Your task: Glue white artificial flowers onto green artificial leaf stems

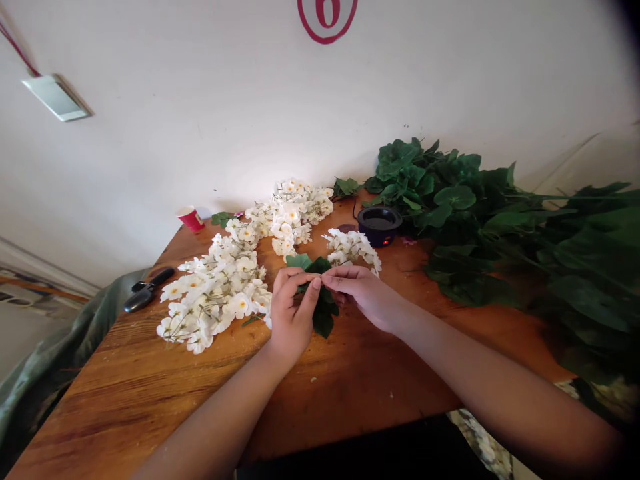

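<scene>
My left hand [293, 310] and my right hand [365, 293] meet over the middle of the wooden table [150, 393]. Both pinch a sprig of green leaves [323, 313] with a small cluster of white flowers [353, 248] at its far end. The fingertips of the two hands touch around the stem, which is hidden between them. A long heap of white artificial flowers [235, 280] lies just left of my left hand.
A big pile of green leafy stems [480, 220] fills the table's right and back. A small black round pot [379, 225] with a red light stands behind the hands. A red paper cup [191, 218] and black pliers [147, 289] lie at the left edge.
</scene>
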`<state>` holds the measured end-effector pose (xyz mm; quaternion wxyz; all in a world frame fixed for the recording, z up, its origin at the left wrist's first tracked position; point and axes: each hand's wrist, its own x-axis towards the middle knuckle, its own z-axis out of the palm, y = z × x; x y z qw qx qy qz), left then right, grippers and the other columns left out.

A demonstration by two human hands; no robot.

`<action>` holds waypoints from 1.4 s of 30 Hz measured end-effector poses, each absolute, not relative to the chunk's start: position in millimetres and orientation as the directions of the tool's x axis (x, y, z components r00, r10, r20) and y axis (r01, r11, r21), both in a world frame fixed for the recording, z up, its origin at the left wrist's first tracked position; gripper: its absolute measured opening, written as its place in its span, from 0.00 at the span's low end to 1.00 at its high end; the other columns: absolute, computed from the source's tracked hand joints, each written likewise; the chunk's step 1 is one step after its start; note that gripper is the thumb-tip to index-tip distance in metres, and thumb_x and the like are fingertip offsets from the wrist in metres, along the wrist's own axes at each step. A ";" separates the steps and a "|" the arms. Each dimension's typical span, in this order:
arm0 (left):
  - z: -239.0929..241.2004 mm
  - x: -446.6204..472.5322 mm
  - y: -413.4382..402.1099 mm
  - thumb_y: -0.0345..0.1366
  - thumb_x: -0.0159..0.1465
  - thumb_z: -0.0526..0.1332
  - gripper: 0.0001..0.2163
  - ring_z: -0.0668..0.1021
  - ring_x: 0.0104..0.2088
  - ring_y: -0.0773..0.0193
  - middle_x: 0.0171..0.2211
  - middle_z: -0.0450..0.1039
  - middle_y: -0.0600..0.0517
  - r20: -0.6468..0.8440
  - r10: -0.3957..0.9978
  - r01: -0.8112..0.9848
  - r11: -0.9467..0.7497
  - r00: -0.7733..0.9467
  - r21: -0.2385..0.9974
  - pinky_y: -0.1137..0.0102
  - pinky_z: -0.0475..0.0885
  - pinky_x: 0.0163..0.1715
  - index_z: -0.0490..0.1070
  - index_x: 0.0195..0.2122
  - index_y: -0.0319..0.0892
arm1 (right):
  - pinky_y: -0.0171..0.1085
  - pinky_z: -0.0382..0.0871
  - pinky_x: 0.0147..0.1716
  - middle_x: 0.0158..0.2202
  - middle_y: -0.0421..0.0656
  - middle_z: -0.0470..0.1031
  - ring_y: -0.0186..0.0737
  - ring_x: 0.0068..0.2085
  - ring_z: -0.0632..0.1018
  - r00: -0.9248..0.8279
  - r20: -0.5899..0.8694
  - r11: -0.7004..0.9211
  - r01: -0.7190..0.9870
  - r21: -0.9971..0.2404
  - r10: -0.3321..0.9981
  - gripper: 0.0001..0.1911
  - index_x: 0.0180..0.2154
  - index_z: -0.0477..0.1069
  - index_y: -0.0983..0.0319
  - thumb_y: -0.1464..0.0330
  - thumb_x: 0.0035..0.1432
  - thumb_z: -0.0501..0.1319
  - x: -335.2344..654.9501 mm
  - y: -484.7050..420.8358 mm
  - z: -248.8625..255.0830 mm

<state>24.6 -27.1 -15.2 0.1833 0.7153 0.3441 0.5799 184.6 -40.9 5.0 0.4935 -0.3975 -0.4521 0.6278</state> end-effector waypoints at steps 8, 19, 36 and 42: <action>-14.1 22.4 -26.1 0.35 0.68 0.58 0.12 0.71 0.49 0.61 0.45 0.66 0.49 0.643 0.730 0.288 -0.683 0.231 0.672 0.61 0.66 0.53 0.73 0.52 0.49 | 0.36 0.53 0.26 0.20 0.36 0.66 0.32 0.24 0.65 -0.195 -0.063 -0.109 -0.232 -0.967 0.979 0.10 0.27 0.76 0.62 0.62 0.49 0.67 187.1 -37.5 3.2; -12.6 21.3 -26.4 0.34 0.69 0.56 0.10 0.69 0.53 0.59 0.47 0.63 0.48 0.625 0.696 0.102 -0.693 0.354 0.714 0.58 0.65 0.57 0.75 0.47 0.49 | 0.37 0.51 0.25 0.18 0.36 0.66 0.32 0.24 0.64 -0.266 -0.072 -0.108 -0.124 -0.986 0.961 0.07 0.24 0.76 0.61 0.65 0.49 0.66 195.5 -35.5 7.8; -13.2 23.3 -25.9 0.33 0.66 0.61 0.04 0.73 0.44 0.62 0.40 0.67 0.50 0.695 0.692 0.296 -0.717 0.195 0.631 0.64 0.69 0.48 0.75 0.40 0.45 | 0.36 0.53 0.24 0.21 0.36 0.63 0.31 0.23 0.63 -0.304 -0.106 -0.216 -0.354 -0.910 0.947 0.09 0.24 0.73 0.63 0.65 0.50 0.65 194.5 -36.8 8.5; -17.2 22.0 -23.7 0.35 0.66 0.60 0.06 0.73 0.46 0.60 0.42 0.68 0.49 0.688 0.702 0.353 -0.701 0.186 0.620 0.59 0.69 0.50 0.76 0.42 0.46 | 0.36 0.54 0.25 0.22 0.37 0.63 0.32 0.23 0.62 -0.310 -0.152 -0.269 -0.382 -0.884 0.939 0.11 0.28 0.74 0.63 0.61 0.53 0.62 195.8 -34.9 6.4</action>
